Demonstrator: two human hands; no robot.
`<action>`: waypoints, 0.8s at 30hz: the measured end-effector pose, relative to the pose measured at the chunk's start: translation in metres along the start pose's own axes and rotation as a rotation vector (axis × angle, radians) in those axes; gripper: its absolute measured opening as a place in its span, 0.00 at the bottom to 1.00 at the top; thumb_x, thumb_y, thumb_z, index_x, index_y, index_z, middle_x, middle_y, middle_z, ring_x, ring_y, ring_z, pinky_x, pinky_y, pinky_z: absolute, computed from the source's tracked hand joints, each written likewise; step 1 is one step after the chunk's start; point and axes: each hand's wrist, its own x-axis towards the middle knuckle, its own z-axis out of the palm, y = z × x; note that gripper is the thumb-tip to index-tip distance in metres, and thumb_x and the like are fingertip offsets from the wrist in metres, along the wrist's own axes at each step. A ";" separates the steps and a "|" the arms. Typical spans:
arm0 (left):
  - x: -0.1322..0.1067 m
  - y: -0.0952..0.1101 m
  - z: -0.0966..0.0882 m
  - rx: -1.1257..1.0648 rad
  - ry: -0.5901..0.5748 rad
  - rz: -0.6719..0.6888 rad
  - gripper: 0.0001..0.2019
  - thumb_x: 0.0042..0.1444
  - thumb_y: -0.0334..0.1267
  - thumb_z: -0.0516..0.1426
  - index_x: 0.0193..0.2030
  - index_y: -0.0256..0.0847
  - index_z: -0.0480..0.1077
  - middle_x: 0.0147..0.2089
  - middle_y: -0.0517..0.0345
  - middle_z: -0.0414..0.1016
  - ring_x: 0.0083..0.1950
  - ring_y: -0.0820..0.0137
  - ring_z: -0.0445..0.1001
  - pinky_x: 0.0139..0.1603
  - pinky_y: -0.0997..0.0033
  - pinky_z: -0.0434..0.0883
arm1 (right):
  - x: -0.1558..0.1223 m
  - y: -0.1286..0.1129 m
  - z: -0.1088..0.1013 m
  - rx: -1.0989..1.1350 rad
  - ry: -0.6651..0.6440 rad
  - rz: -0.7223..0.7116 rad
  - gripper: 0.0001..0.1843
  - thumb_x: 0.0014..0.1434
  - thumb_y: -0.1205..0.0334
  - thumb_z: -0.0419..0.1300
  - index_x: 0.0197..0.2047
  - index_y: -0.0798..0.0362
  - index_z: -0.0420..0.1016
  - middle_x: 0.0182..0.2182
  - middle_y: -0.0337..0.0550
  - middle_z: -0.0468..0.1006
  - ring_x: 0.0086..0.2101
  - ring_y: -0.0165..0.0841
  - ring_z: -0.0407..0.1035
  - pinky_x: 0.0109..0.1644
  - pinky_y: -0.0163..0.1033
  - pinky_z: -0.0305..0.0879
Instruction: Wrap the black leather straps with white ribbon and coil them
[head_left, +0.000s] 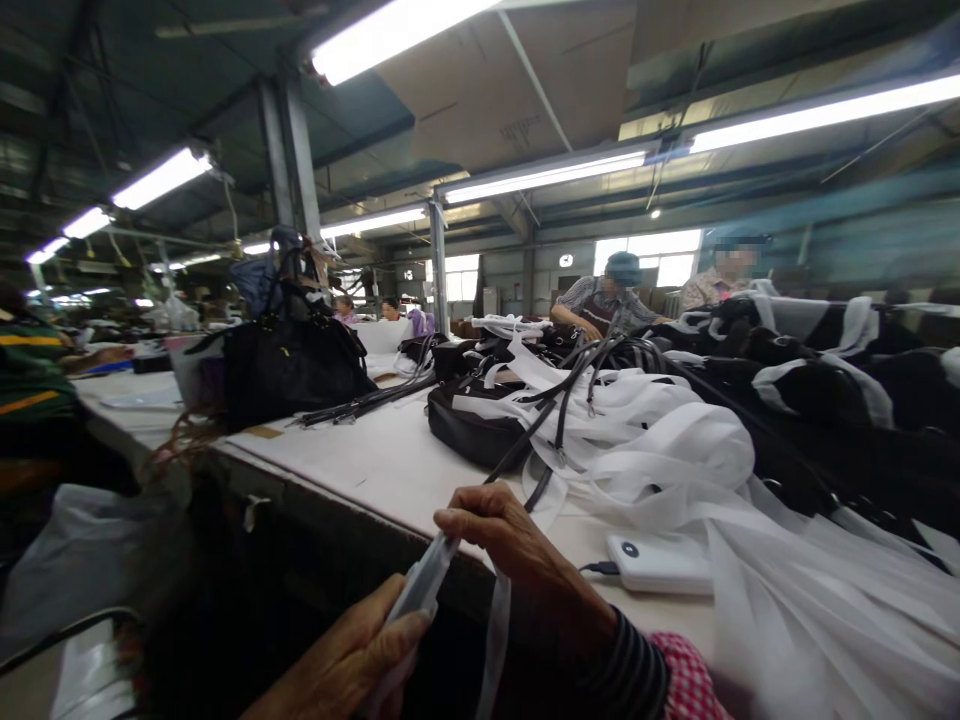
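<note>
My left hand [352, 655] is low at the front, fingers closed on a white strip [420, 590] of paper or plastic wrap. My right hand [517, 555] is just above it, fingers curled round the same strip at its upper end; a loose end of the strip hangs down below the right wrist. Both hands are at the near edge of the white work table [375, 460]. A heap of white strips [675, 450] and black straps lies right of the hands.
A white power bank [658, 562] with a cable lies beside my right wrist. Black handbags [292, 365] and a black pouch [472, 425] stand on the table. Black-and-white fabric [825, 350] is piled at right. Other people sit across the table and at left.
</note>
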 end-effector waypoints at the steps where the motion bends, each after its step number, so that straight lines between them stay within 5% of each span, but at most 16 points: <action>1: -0.001 0.002 0.001 0.044 -0.007 0.000 0.28 0.63 0.68 0.52 0.37 0.41 0.69 0.30 0.60 0.69 0.32 0.70 0.68 0.35 0.74 0.68 | -0.001 0.000 0.001 -0.017 0.006 -0.002 0.21 0.63 0.49 0.62 0.25 0.55 0.69 0.22 0.33 0.57 0.26 0.27 0.51 0.30 0.37 0.45; 5: -0.003 0.003 0.000 0.001 -0.015 0.047 0.28 0.68 0.64 0.47 0.36 0.39 0.68 0.29 0.61 0.67 0.27 0.74 0.64 0.30 0.75 0.64 | -0.001 0.015 0.002 0.043 -0.027 0.017 0.24 0.64 0.46 0.62 0.24 0.54 0.66 0.21 0.33 0.59 0.25 0.26 0.51 0.29 0.37 0.45; 9: 0.001 0.007 0.000 -0.326 0.076 0.073 0.29 0.63 0.66 0.54 0.32 0.38 0.68 0.21 0.66 0.59 0.19 0.78 0.54 0.21 0.76 0.55 | -0.001 0.038 0.019 0.151 -0.053 0.052 0.29 0.66 0.38 0.57 0.25 0.53 0.62 0.21 0.32 0.56 0.24 0.25 0.47 0.28 0.36 0.42; 15: 0.005 0.047 -0.006 -0.686 0.304 0.105 0.25 0.50 0.58 0.70 0.28 0.36 0.69 0.23 0.64 0.63 0.20 0.80 0.56 0.21 0.79 0.62 | 0.000 0.062 0.072 0.487 0.277 0.112 0.29 0.61 0.32 0.60 0.30 0.51 0.61 0.20 0.31 0.59 0.22 0.26 0.50 0.25 0.34 0.46; 20: 0.010 0.069 -0.019 -0.915 0.272 0.199 0.22 0.62 0.54 0.62 0.43 0.33 0.77 0.29 0.59 0.69 0.24 0.76 0.63 0.25 0.76 0.69 | -0.003 0.060 0.095 0.570 0.398 0.012 0.28 0.62 0.32 0.60 0.36 0.51 0.65 0.20 0.29 0.56 0.20 0.24 0.48 0.23 0.31 0.44; 24: 0.018 0.073 -0.021 -0.856 0.193 0.332 0.18 0.65 0.47 0.60 0.52 0.33 0.76 0.38 0.53 0.74 0.34 0.70 0.72 0.37 0.70 0.76 | -0.008 0.052 0.097 0.485 0.369 -0.044 0.29 0.63 0.32 0.60 0.38 0.54 0.70 0.20 0.31 0.61 0.20 0.23 0.52 0.22 0.30 0.45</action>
